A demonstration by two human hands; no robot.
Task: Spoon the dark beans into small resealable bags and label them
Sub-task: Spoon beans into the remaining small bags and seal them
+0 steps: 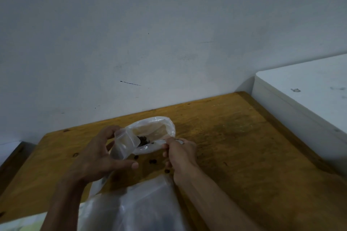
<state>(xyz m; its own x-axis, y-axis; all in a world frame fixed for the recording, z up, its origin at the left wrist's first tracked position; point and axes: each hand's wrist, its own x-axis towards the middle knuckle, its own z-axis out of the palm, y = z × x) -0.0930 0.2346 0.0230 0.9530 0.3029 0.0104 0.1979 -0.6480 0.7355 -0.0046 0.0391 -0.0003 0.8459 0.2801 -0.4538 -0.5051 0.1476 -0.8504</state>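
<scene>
Filling is under way: the left hand [97, 157] pinches a small bag [124, 143] open, while the right hand [180, 154], fingers curled round a spoon handle, tips beans [143, 139] toward it. Stray beans [153, 161] lie on the tabletop [234, 137]. Next: steady pouring, then sealing.

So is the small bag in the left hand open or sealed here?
Open: the small bag shows a gaping mouth, held in the left hand, with dark beans just beyond it.
</scene>
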